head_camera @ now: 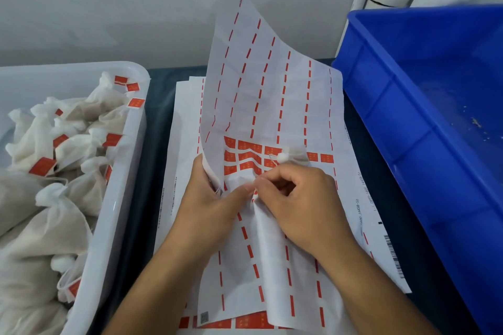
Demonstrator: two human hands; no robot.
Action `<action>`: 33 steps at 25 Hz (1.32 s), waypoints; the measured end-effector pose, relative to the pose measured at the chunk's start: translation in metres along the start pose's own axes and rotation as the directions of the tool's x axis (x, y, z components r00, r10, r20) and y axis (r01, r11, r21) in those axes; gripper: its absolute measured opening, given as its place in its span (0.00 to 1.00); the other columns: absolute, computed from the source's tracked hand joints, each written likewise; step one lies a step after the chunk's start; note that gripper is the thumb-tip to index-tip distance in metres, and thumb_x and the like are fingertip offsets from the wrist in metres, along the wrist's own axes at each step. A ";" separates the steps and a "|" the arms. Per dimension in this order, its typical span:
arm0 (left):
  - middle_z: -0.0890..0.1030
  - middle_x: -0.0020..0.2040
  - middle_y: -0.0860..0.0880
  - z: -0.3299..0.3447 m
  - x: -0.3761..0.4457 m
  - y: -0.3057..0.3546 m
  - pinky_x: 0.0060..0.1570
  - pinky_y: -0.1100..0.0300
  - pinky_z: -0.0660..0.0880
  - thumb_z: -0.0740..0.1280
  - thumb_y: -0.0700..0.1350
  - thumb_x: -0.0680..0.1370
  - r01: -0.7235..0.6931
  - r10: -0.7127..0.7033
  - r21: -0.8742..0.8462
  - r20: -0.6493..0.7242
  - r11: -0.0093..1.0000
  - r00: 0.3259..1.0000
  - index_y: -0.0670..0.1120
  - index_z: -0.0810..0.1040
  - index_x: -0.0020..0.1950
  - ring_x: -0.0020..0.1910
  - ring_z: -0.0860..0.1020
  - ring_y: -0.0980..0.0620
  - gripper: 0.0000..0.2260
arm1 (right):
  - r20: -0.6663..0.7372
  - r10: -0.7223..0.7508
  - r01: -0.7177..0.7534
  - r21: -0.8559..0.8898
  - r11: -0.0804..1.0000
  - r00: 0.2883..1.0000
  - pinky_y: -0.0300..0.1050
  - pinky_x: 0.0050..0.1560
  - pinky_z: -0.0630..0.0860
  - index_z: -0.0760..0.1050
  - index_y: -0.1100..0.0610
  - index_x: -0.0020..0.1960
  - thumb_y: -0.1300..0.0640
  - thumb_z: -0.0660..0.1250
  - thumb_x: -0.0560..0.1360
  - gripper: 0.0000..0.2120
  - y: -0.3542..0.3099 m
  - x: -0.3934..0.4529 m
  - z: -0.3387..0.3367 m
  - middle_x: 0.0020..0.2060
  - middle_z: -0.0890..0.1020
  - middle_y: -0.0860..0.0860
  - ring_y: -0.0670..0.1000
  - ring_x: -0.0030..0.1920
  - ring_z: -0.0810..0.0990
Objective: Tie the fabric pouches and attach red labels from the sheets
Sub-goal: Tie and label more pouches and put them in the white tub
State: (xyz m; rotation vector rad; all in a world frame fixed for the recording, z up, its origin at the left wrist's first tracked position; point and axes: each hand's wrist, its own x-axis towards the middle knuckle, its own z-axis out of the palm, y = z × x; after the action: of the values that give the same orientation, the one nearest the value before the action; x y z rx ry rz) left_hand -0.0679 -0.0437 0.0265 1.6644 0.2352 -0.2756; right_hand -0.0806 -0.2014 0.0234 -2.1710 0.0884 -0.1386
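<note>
Dark table [158, 106]: two bins, two hands.

A small packing workbench: a blue crate [435, 117] is sitting right of label sheets [272, 84], a white bin [119, 198] of tagged pouches [73, 144] left.

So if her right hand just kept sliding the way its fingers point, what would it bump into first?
The right hand points left, toward the left hand. Their fingertips look almost touching over the label sheet, so it would probably meet the left hand's thumb first, though depth is hard to judge.
</note>
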 end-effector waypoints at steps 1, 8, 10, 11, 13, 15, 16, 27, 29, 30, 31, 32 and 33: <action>0.86 0.50 0.60 0.000 0.000 0.000 0.32 0.58 0.82 0.77 0.51 0.74 0.002 -0.002 0.006 0.002 1.000 1.000 0.66 0.72 0.65 0.42 0.87 0.54 0.24 | -0.003 0.002 -0.002 0.002 1.000 1.000 0.20 0.43 0.72 0.84 0.44 0.45 0.48 0.72 0.78 0.04 0.000 0.000 0.000 0.38 0.83 0.35 0.34 0.46 0.80; 0.86 0.50 0.59 -0.003 0.000 0.001 0.39 0.49 0.85 0.77 0.53 0.73 0.020 -0.020 0.047 0.004 0.999 1.000 0.67 0.73 0.63 0.43 0.87 0.52 0.23 | 0.010 0.053 -0.053 0.017 0.998 0.999 0.21 0.39 0.73 0.82 0.44 0.46 0.45 0.69 0.79 0.06 -0.002 0.002 -0.004 0.39 0.82 0.36 0.33 0.47 0.79; 0.86 0.50 0.60 -0.005 0.000 0.001 0.36 0.52 0.85 0.77 0.52 0.73 0.026 -0.025 0.043 -0.002 0.999 1.000 0.67 0.73 0.63 0.43 0.87 0.53 0.23 | 0.030 0.062 -0.063 0.036 0.997 0.998 0.21 0.40 0.73 0.83 0.45 0.47 0.45 0.69 0.79 0.07 -0.001 0.003 -0.003 0.40 0.83 0.37 0.33 0.47 0.79; 0.86 0.49 0.60 -0.005 0.000 0.001 0.35 0.54 0.84 0.77 0.52 0.73 0.029 -0.028 0.039 -0.003 0.999 1.000 0.67 0.73 0.63 0.42 0.87 0.53 0.23 | 0.033 0.063 -0.064 0.044 0.997 0.998 0.21 0.41 0.73 0.83 0.45 0.47 0.45 0.69 0.80 0.07 -0.001 0.003 -0.003 0.40 0.83 0.38 0.34 0.47 0.79; 0.86 0.48 0.61 -0.006 0.000 0.002 0.32 0.56 0.83 0.77 0.52 0.73 0.034 -0.035 0.034 0.001 0.999 0.999 0.67 0.72 0.63 0.42 0.87 0.54 0.23 | 0.034 0.057 -0.059 0.052 0.997 0.998 0.22 0.43 0.72 0.82 0.46 0.46 0.46 0.69 0.80 0.07 -0.002 0.004 -0.003 0.39 0.82 0.38 0.34 0.47 0.79; 0.85 0.48 0.63 -0.007 0.001 0.002 0.31 0.58 0.82 0.78 0.53 0.72 0.043 -0.043 0.045 -0.002 0.998 0.999 0.68 0.72 0.62 0.42 0.87 0.56 0.23 | 0.035 0.056 -0.058 0.063 0.996 0.998 0.22 0.43 0.72 0.81 0.47 0.45 0.47 0.68 0.80 0.07 -0.002 0.004 -0.004 0.38 0.82 0.39 0.34 0.47 0.79; 0.85 0.48 0.64 -0.008 0.002 0.003 0.31 0.59 0.82 0.78 0.53 0.72 0.047 -0.046 0.056 -0.009 0.997 0.999 0.68 0.72 0.61 0.42 0.87 0.57 0.24 | 0.033 0.061 -0.063 0.067 0.996 0.998 0.23 0.42 0.72 0.81 0.48 0.45 0.47 0.68 0.80 0.07 -0.002 0.004 -0.004 0.38 0.82 0.39 0.35 0.46 0.79; 0.66 0.55 0.76 -0.024 -0.001 0.007 0.53 0.45 0.81 0.78 0.64 0.62 -0.010 0.083 0.436 -0.150 0.900 0.985 0.72 0.46 0.76 0.45 0.75 0.65 0.53 | -0.052 0.171 -0.154 0.240 0.959 0.984 0.31 0.31 0.78 0.76 0.46 0.48 0.46 0.62 0.84 0.08 -0.004 0.012 -0.023 0.35 0.84 0.40 0.44 0.33 0.84; 0.64 0.66 0.73 -0.025 -0.004 0.004 0.60 0.41 0.77 0.78 0.65 0.64 -0.026 0.135 0.501 -0.182 0.865 0.974 0.72 0.42 0.77 0.59 0.76 0.59 0.55 | -0.050 0.210 -0.179 0.357 0.917 0.976 0.31 0.30 0.77 0.79 0.48 0.48 0.47 0.63 0.83 0.10 -0.006 0.014 -0.030 0.37 0.86 0.41 0.45 0.32 0.84; 0.65 0.72 0.66 -0.025 -0.006 0.002 0.60 0.40 0.77 0.79 0.64 0.65 -0.020 0.149 0.532 -0.201 0.846 0.968 0.71 0.40 0.77 0.65 0.76 0.53 0.55 | -0.035 0.231 -0.194 0.428 0.883 0.972 0.31 0.29 0.76 0.80 0.50 0.47 0.48 0.64 0.83 0.10 -0.006 0.016 -0.033 0.38 0.87 0.43 0.45 0.32 0.84; 0.65 0.76 0.59 -0.025 -0.007 0.000 0.58 0.41 0.78 0.79 0.64 0.66 -0.008 0.167 0.574 -0.224 0.819 0.960 0.71 0.38 0.77 0.67 0.76 0.48 0.56 | -0.011 0.246 -0.208 0.500 0.841 0.969 0.32 0.29 0.75 0.82 0.50 0.45 0.49 0.65 0.83 0.11 -0.006 0.017 -0.037 0.40 0.88 0.44 0.45 0.31 0.84; 0.64 0.76 0.53 -0.025 -0.009 -0.001 0.54 0.43 0.79 0.78 0.65 0.67 -0.008 0.207 0.634 -0.241 0.773 0.948 0.71 0.36 0.77 0.66 0.77 0.46 0.56 | 0.019 0.255 -0.221 0.565 0.795 0.967 0.33 0.29 0.75 0.83 0.50 0.44 0.50 0.66 0.82 0.11 -0.006 0.018 -0.040 0.42 0.88 0.47 0.45 0.31 0.83; 0.63 0.76 0.50 -0.025 -0.011 -0.003 0.50 0.46 0.80 0.77 0.65 0.68 -0.021 0.271 0.707 -0.243 0.707 0.931 0.70 0.35 0.77 0.64 0.77 0.45 0.55 | 0.046 0.262 -0.233 0.621 0.748 0.964 0.33 0.29 0.75 0.84 0.49 0.43 0.51 0.67 0.82 0.10 -0.006 0.019 -0.042 0.44 0.89 0.49 0.45 0.31 0.82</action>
State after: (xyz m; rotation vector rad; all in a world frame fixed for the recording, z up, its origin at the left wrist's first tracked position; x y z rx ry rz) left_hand -0.0784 -0.0188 0.0292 2.4840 0.2627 0.0688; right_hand -0.0674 -0.2344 0.0531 -1.4681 0.3131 -0.0504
